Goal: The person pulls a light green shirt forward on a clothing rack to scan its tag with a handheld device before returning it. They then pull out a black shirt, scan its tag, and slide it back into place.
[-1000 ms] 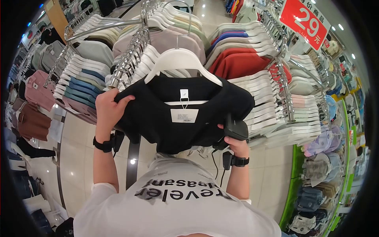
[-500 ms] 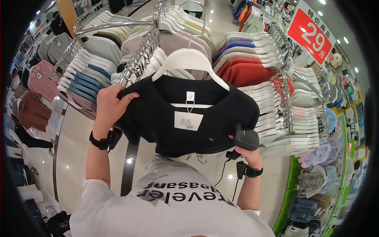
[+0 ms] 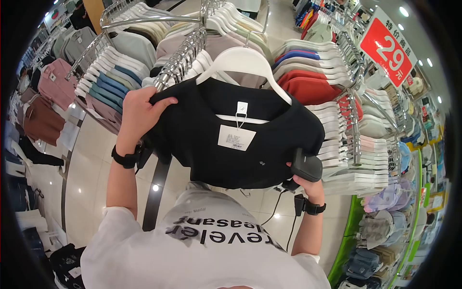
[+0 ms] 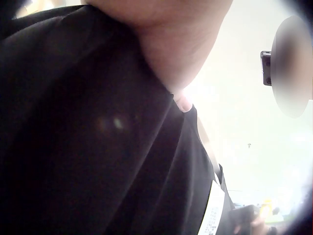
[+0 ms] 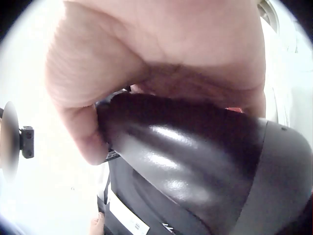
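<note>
A black T-shirt [image 3: 192, 139] hangs on a white hanger [image 3: 243, 60], its front facing up toward the head camera. My left hand [image 3: 139, 111] pinches the shirt's shoulder, thumb on top, beside the end of a chrome rail. From the neckline dangles a white paper tag [image 3: 237, 137] with a printed barcode. My right hand [image 3: 308, 187] grips a black handheld barcode scanner [image 3: 307, 166] by the shirt's lower right side. In the right wrist view, fingers and thumb wrap the scanner's glossy body [image 5: 176, 152]. A small light logo [image 3: 262, 163] shows on the shirt's chest.
Chrome racks [image 3: 185, 53] with packed hangers of shirts stand ahead on both sides. A red price sign [image 3: 388, 48] rises at the upper right. Thin cables [image 3: 279, 207] hang below the right wrist. Tiled floor [image 3: 91, 168] lies beneath.
The right hand with the scanner has moved right and slightly down along the shirt, uncovering the chest logo. The left hand keeps its hold on the shoulder. The head view has shifted a little.
</note>
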{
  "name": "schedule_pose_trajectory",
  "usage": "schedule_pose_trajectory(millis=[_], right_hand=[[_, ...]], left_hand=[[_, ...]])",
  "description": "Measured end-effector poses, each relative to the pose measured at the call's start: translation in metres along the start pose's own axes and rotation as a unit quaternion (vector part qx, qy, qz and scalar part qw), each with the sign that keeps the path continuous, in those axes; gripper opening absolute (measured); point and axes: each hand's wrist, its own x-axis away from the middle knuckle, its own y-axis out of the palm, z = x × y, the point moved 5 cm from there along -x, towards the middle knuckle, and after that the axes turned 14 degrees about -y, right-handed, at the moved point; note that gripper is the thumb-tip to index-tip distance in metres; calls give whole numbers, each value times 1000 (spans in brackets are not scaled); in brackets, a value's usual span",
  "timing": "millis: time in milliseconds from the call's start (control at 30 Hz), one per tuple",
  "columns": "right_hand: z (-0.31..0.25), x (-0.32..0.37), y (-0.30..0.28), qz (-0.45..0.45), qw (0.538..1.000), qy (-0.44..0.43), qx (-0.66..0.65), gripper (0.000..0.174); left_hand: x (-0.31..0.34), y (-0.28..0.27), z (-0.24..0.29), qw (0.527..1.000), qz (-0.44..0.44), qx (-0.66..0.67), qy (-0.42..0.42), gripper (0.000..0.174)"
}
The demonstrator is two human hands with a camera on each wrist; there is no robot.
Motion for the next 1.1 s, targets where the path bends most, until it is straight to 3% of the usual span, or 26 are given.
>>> schedule_pose_trajectory(millis=[300, 367, 567, 700, 767, 867, 967, 1100], right_hand=[[6, 8, -17, 89, 995, -27, 30, 41], [14, 20, -34, 123, 983, -12, 138, 36], [-30, 34, -25, 151, 961, -16, 231, 33], [-52, 41, -18, 123, 961, 40, 246, 29], [-56, 50, -16, 63, 968, 32, 239, 37], [-60, 60, -17, 49, 983, 44, 170, 43], [-42, 73, -42, 129, 973, 90, 168, 42], [-41, 68, -47, 208, 947, 38, 241, 41]], left_hand=[[2, 3, 1, 999, 16, -19, 20, 51], [3, 3, 1, 998, 41, -54, 18, 60], [3, 4, 6, 998, 31, -49, 8, 58], [4, 4, 5, 998, 35, -47, 18, 57], [2, 4, 0, 999, 26, -28, 10, 56], [1, 3, 0, 1000, 22, -15, 16, 57], [1, 3, 1, 1000, 15, -8, 3, 57], [1, 3, 5, 999, 30, -25, 8, 57]])
